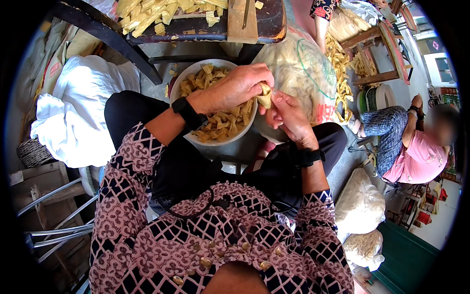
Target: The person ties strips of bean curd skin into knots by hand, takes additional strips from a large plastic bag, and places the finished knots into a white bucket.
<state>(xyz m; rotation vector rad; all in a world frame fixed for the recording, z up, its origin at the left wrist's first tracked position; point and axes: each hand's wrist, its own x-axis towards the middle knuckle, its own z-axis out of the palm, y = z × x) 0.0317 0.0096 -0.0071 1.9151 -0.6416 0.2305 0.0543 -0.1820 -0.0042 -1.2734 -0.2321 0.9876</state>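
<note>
Yellow, stiff-looking strip, folded into a small pointed piece, sits between the person's two hands, raised over the right edge of a pale basin. The left hand pinches it from above with curled fingers; the right hand meets it from the right, thumb and fingers closed on its side, though the exact grip of the hidden fingertips cannot be told. Dark bands circle both wrists.

Below the hands, the basin holds a heap of similar folded yellow pieces, partly covered by the left forearm. Just beyond it stands a dark, worn table bearing flat cut pieces and a wooden block. To the right of the basin bulges a clear plastic bag with green and red print, and next to that hangs a trail of long yellow strips. White sacking lies left of the person's knee. Farther right, another person in a pink top sits.
</note>
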